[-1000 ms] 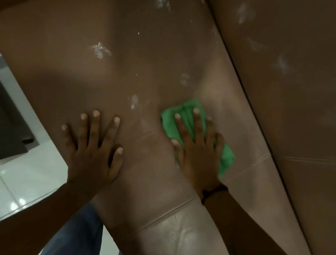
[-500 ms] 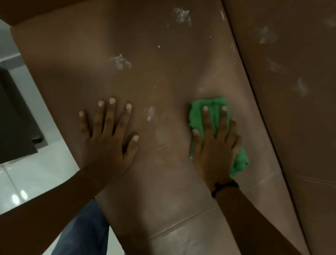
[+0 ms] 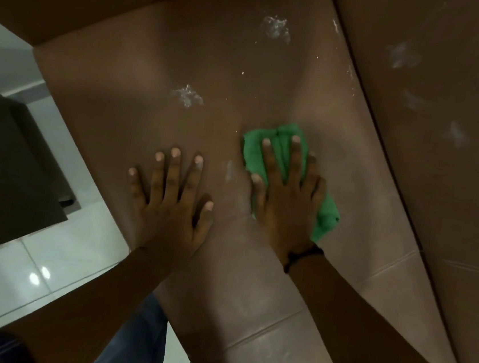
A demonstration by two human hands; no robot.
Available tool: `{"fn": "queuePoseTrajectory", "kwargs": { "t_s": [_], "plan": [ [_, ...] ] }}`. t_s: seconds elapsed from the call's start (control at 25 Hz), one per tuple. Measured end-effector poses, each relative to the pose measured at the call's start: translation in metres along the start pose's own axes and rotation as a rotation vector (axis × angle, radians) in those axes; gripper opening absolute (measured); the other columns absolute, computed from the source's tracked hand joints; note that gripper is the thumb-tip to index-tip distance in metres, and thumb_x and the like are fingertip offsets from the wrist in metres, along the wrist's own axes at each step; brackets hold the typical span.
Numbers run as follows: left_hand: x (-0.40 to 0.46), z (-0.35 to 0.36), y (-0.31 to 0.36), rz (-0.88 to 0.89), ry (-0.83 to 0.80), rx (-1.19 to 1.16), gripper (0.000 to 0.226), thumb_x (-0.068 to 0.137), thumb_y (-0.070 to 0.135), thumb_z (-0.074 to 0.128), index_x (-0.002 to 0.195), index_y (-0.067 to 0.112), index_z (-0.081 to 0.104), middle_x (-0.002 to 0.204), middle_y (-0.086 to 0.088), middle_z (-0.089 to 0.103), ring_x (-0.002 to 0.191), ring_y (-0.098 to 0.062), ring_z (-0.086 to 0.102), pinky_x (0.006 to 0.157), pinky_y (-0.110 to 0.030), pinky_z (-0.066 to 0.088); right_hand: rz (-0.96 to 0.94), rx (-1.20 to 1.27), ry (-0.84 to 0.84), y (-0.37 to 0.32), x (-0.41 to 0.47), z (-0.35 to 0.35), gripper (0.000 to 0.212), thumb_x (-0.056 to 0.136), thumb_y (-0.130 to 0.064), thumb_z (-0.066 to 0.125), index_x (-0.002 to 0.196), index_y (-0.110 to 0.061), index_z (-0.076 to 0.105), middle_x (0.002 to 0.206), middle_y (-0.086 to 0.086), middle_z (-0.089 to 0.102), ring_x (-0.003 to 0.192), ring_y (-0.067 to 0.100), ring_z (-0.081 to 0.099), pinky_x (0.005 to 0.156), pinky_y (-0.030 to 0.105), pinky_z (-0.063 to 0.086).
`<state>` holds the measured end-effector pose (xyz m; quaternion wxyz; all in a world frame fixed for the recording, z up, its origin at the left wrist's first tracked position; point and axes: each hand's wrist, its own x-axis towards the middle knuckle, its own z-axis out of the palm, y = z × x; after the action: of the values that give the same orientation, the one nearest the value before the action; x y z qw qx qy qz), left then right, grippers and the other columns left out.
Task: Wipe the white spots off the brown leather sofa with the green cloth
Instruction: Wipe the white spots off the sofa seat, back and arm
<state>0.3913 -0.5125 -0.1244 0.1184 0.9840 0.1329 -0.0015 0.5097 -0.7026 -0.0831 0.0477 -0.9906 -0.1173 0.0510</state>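
Note:
The brown leather sofa seat [image 3: 116,98] fills most of the view. My right hand [image 3: 285,198] lies flat on the green cloth [image 3: 325,218] and presses it onto the seat. My left hand [image 3: 171,203] rests flat on the leather to the left, fingers spread, holding nothing. A faint white smear [image 3: 229,170] sits between the two hands. White spots show farther up the seat [image 3: 187,95] and near its far end [image 3: 276,28]. More white spots [image 3: 403,55] mark the backrest on the right.
White tiled floor [image 3: 12,280] lies to the left below the seat's front edge. A dark piece of furniture [image 3: 4,166] stands on it at the left. The backrest [image 3: 456,182] rises along the right side. My blue trouser leg [image 3: 136,345] shows at the bottom.
My right hand has slid the green cloth up and to the left along the seat, toward the smear. The camera view has shifted, and my left hand stays planted flat.

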Motion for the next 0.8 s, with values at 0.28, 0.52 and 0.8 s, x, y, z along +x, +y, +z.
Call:
{"fn": "queuePoseTrajectory", "kwargs": {
  "t_s": [0.28,0.52,0.8],
  "plan": [
    [-0.003,-0.003,-0.001,0.004,-0.013,-0.001,0.086,0.106,0.052,0.044,0.181,0.019,0.016,0.188,-0.018,0.015,0.174,-0.043,0.011,0.135,-0.078,0.008,-0.335,-0.035,-0.085,0.004,-0.048,0.0,0.061,0.113,-0.063,0.033,0.171,-0.045,0.024,0.182,0.004,0.016,0.159,0.043,0.031,0.115,0.064,0.038],
    [-0.002,0.004,-0.006,0.038,0.008,0.032,0.088,0.107,0.051,0.04,0.181,0.019,0.005,0.189,-0.015,0.006,0.175,-0.037,-0.002,0.137,-0.072,-0.003,-0.144,-0.02,-0.059,-0.041,0.0,0.013,0.063,0.113,-0.064,0.027,0.171,-0.041,0.025,0.182,0.009,0.016,0.159,0.046,0.027,0.116,0.064,0.03],
    [0.007,-0.023,-0.013,0.004,-0.007,-0.091,0.084,0.108,0.047,0.046,0.174,-0.001,0.027,0.181,-0.023,0.031,0.17,-0.04,0.028,0.134,-0.07,0.028,0.094,0.013,-0.108,0.002,-0.066,-0.012,0.065,0.111,-0.062,0.032,0.172,-0.04,0.024,0.181,0.01,0.014,0.155,0.049,0.033,0.115,0.069,0.038]
  ]
}}
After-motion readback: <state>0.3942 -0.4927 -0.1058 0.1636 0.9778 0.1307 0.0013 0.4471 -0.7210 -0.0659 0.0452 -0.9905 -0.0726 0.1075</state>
